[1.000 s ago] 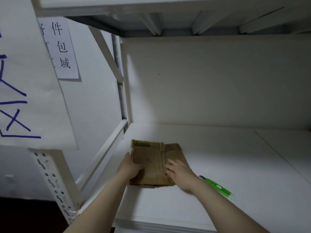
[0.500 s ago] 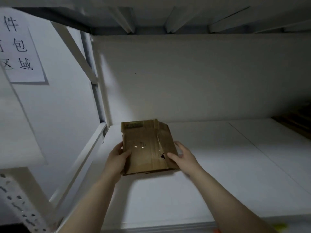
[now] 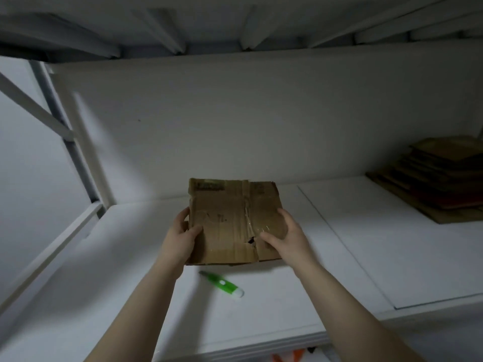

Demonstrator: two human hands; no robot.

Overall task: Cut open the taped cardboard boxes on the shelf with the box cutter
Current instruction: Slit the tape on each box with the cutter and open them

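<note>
Both hands grip a worn, taped cardboard box (image 3: 224, 223) by its side edges over the white shelf (image 3: 339, 257). The left hand (image 3: 180, 239) and right hand (image 3: 286, 236) each curl fingers round an edge, thumbs on top. The green box cutter (image 3: 222, 283) lies on the shelf just in front of the box, and a stack of flattened cardboard (image 3: 444, 178) sits far right.

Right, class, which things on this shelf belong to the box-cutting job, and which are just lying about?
Job: cardboard box, gripped by left hand and right hand; green box cutter, lying loose on the shelf.
Lying about: stack of flat cardboard at far right, untouched.
</note>
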